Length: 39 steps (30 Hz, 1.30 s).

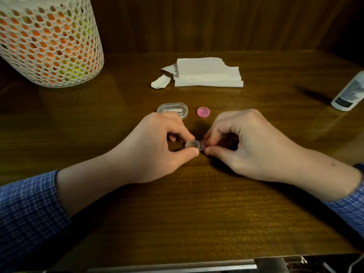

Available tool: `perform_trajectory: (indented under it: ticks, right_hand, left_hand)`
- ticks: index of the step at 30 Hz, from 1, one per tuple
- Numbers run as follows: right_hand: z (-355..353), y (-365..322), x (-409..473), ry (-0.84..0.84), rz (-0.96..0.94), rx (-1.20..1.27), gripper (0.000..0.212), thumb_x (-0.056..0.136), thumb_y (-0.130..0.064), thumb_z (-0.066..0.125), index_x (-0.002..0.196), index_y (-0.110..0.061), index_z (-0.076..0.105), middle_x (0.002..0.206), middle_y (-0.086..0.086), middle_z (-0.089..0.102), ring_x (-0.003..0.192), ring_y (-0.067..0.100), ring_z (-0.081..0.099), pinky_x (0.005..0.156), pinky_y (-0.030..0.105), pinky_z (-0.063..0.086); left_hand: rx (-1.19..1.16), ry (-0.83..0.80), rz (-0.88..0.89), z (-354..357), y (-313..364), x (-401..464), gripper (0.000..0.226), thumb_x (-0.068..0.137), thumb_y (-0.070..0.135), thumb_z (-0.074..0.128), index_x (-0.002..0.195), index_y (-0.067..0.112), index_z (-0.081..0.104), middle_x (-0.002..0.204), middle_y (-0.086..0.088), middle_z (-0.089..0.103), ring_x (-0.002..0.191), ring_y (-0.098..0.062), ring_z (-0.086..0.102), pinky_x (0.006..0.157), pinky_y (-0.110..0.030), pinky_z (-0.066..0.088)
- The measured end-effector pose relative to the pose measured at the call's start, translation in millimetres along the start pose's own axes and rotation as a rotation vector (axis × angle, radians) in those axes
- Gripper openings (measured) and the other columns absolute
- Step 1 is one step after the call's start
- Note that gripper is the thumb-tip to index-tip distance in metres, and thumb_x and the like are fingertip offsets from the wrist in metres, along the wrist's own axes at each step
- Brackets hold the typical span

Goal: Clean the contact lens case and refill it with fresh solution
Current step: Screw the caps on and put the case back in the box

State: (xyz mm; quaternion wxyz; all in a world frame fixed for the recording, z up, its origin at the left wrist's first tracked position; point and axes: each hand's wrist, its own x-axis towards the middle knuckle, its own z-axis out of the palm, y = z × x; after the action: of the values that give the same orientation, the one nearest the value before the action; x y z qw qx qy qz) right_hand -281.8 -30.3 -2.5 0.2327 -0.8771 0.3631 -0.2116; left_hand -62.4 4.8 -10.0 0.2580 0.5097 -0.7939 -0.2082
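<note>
the left hand (157, 148) pinches the open well of the contact lens case (194, 145) at table centre; the right hand (246, 142) grips the second pink cap (203, 145). better to brace the case flat while twisting; one removed cap (203, 112) lies at twelve o'clock

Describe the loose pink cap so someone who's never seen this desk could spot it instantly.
Start at the stack of white paper towels at the back of the wooden table, then come toward the hands. The pink cap lies alone on the bare wood, just beyond the right hand. It is small, round and bright pink, unlike the clear oval box to its left.
</note>
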Motion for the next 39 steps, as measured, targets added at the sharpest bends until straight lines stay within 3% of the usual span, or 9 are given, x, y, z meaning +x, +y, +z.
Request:
perform_trajectory:
  ticks: [9, 16, 20, 23, 28, 30, 33, 36, 39]
  right_hand:
    - [-8, 3, 5, -0.025, -0.064, -0.035, 0.007, 0.083, -0.028, 0.075, 0.09, -0.029, 0.079, 0.107, -0.017, 0.07, 0.095, 0.003, 0.068, 0.084, 0.019, 0.055]
    - [-3, 7, 4, 0.053, 0.005, -0.056, 0.014, 0.084, -0.023, 0.081, 0.091, -0.033, 0.073, 0.086, -0.023, 0.065, 0.086, -0.001, 0.063, 0.065, 0.007, 0.049]
    - [1, 8, 4, 0.016, 0.01, 0.02, 0.028, 0.091, -0.009, 0.073, 0.109, -0.029, 0.07, 0.092, -0.023, 0.069, 0.091, -0.006, 0.065, 0.072, 0.004, 0.048]
    - [1, 9, 4, -0.002, 0.009, 0.087, 0.038, 0.097, -0.002, 0.059, 0.126, -0.026, 0.063, 0.105, -0.02, 0.072, 0.104, -0.006, 0.066, 0.091, 0.007, 0.048]
    - [3, 9, 7, -0.072, -0.005, 0.15, 0.047, 0.099, 0.006, 0.048, 0.134, -0.024, 0.059, 0.116, -0.018, 0.073, 0.115, -0.009, 0.063, 0.098, 0.008, 0.046]
    - [2, 14, 12, 0.051, 0.013, 0.13, 0.042, 0.098, 0.0, 0.053, 0.127, -0.028, 0.063, 0.11, -0.021, 0.074, 0.11, -0.009, 0.065, 0.095, 0.01, 0.049]
    - [-4, 26, 27, 0.265, 0.115, 0.022, 0.029, 0.096, -0.012, 0.064, 0.115, -0.033, 0.067, 0.101, -0.023, 0.068, 0.096, -0.004, 0.065, 0.076, 0.01, 0.051]
    - [-5, 34, 41, 0.205, 0.18, -0.072, 0.036, 0.091, -0.029, 0.074, 0.126, -0.032, 0.066, 0.107, -0.022, 0.063, 0.082, 0.003, 0.065, 0.059, 0.01, 0.049]
    - [-1, 34, 53, 0.114, 0.158, -0.14, 0.05, 0.088, -0.041, 0.075, 0.135, -0.033, 0.061, 0.115, -0.018, 0.059, 0.078, 0.004, 0.063, 0.061, 0.012, 0.047]
  left_hand:
    - [0.006, 0.002, 0.032, -3, -1, -3, 0.031, 0.077, 0.049, 0.075, 0.102, 0.03, 0.078, 0.092, 0.015, 0.067, 0.092, -0.008, 0.061, 0.073, -0.02, 0.052]
    - [-0.008, -0.015, 0.015, -5, -6, -2, 0.024, 0.084, 0.016, 0.069, 0.104, 0.026, 0.079, 0.093, 0.011, 0.065, 0.089, -0.011, 0.062, 0.074, -0.026, 0.053]
    - [0.029, 0.059, 0.028, -4, -8, -3, 0.017, 0.083, 0.011, 0.078, 0.096, 0.021, 0.077, 0.086, 0.013, 0.066, 0.085, -0.008, 0.064, 0.069, -0.015, 0.051]
    - [0.008, 0.11, 0.013, -3, -7, -3, 0.019, 0.08, 0.019, 0.084, 0.092, 0.022, 0.069, 0.081, 0.011, 0.063, 0.08, -0.005, 0.062, 0.064, -0.012, 0.049]
    - [-0.025, 0.116, 0.021, -2, -7, -4, 0.039, 0.078, 0.03, 0.084, 0.112, 0.021, 0.065, 0.094, 0.012, 0.063, 0.086, -0.009, 0.06, 0.066, -0.013, 0.05]
    - [-0.033, 0.105, 0.032, -2, -7, -4, 0.044, 0.078, 0.031, 0.083, 0.117, 0.022, 0.065, 0.098, 0.013, 0.063, 0.086, -0.008, 0.06, 0.067, -0.013, 0.049]
    - [-0.026, 0.084, 0.046, -3, -7, -4, 0.045, 0.078, 0.032, 0.083, 0.119, 0.025, 0.065, 0.1, 0.016, 0.063, 0.085, -0.01, 0.06, 0.066, -0.015, 0.049]
    - [-0.021, 0.067, 0.058, -3, -6, -4, 0.038, 0.08, 0.032, 0.08, 0.116, 0.028, 0.069, 0.092, 0.027, 0.06, 0.085, -0.009, 0.058, 0.065, -0.014, 0.048]
    - [-0.006, 0.043, 0.08, -3, -5, -3, 0.028, 0.083, 0.03, 0.078, 0.11, 0.027, 0.072, 0.092, 0.022, 0.064, 0.086, -0.01, 0.059, 0.066, -0.016, 0.048]
